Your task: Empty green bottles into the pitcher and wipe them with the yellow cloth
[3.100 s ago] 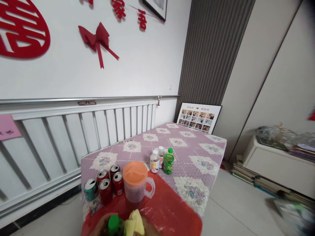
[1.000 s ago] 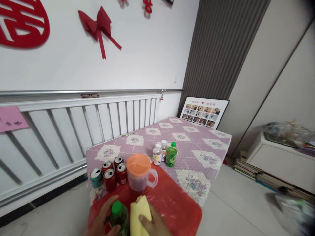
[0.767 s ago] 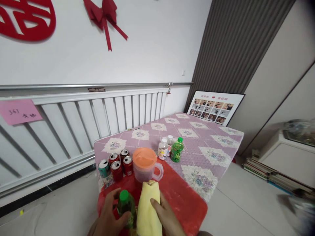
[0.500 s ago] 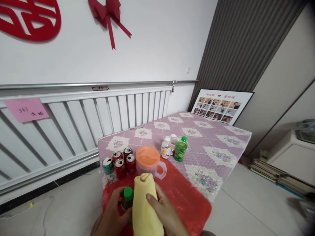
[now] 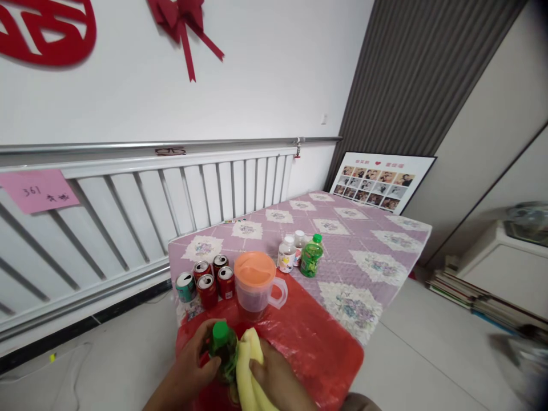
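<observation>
My left hand [image 5: 199, 362] is closed around a green bottle [image 5: 223, 354] with a green cap, which stands near the front of the red mat [image 5: 319, 348]. In my right hand [image 5: 272, 368] is a folded yellow cloth [image 5: 248, 374], pressed against the bottle's right side. Just beyond, a clear pitcher [image 5: 252, 297] with an orange lid has its handle to the right. Left of the pitcher stand several opened drink cans, among them a red can [image 5: 208, 292] and a teal can [image 5: 185, 287].
Behind the pitcher to the right are a white-capped bottle [image 5: 286, 255], a second one beside it, and a green-capped green bottle [image 5: 311, 257]. A floral cloth [image 5: 342, 268] covers the table. A white radiator [image 5: 128, 217] runs along the wall; a photo board [image 5: 381, 180] leans at the back.
The yellow cloth has moved down and bunched narrower in my right hand, uncovering more of the bottle and pitcher. My left hand still grips the bottle. The view has shifted slightly.
</observation>
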A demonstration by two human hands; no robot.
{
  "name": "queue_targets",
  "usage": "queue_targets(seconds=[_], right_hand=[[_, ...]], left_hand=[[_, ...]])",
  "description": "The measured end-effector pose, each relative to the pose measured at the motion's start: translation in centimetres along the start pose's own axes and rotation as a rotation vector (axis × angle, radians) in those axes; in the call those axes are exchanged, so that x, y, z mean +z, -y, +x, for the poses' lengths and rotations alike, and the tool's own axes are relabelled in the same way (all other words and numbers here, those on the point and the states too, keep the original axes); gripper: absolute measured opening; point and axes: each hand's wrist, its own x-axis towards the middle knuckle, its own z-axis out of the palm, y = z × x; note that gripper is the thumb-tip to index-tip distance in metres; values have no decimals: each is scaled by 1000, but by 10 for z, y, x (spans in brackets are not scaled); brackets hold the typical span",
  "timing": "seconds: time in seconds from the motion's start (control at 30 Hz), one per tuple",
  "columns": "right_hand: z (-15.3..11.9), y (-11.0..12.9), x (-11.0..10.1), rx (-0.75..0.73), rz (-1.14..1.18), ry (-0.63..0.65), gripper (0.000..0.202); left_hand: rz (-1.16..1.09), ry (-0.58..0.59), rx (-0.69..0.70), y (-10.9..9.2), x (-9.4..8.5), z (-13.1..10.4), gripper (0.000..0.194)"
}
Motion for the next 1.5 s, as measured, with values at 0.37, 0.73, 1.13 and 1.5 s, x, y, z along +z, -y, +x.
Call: queue_targets(seconds=[0.37,0.73,1.13,1.5], right_hand=[[15,34,-25,-110,266,-54,44],[15,18,-12,-7,164,21,40],[7,21,-18,-18,-38,-44,44],[9,48,-23,-138,92,-60,44]], left_hand=[[263,-265,-106,19,15,-4,60],[70,-20,-38,-12,2,0,56],[298,-241,50,9,8,-1,53],[35,-22,30,-10,2,1,54]])
